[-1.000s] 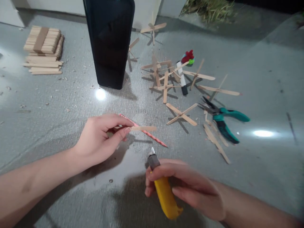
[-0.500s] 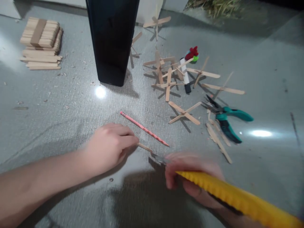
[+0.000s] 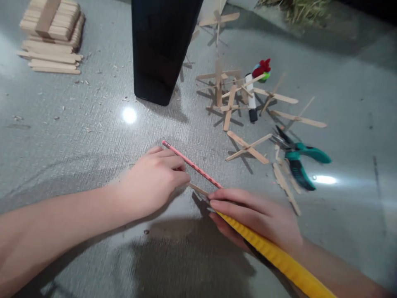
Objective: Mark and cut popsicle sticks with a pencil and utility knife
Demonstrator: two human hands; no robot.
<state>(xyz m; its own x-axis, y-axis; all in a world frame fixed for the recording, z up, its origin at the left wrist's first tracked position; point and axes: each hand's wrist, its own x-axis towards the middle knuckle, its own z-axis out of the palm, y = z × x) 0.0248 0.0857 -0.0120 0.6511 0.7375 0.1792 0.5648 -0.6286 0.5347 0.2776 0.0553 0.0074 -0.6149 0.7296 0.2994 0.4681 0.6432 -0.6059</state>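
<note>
My left hand (image 3: 158, 178) is closed on a wooden craft stick (image 3: 198, 189), whose far end sticks out to the right from the fingertips. My right hand (image 3: 251, 215) grips a yellow utility knife (image 3: 273, 252) with a ridged handle. Its fingertips are at the stick's free end and hide most of the blade, so I cannot tell whether the blade touches the wood. Just beyond both hands lies a pink pencil (image 3: 194, 165), slanting down to the right with its tip behind the right fingers.
Crossed-stick pieces (image 3: 247, 147) lie across the back right, around a white marker (image 3: 251, 97) and a red fuzzy item (image 3: 262, 68). Teal-handled pliers (image 3: 297, 155) rest by split sticks (image 3: 285, 186). A black phone (image 3: 161, 54) stands at the back; bundled craft sticks (image 3: 51, 18) lie far left.
The right hand's fingers have come forward over the knife's front, up to the stick's end; the blade showed before. The left hand keeps its hold. The whole view has shifted slightly.
</note>
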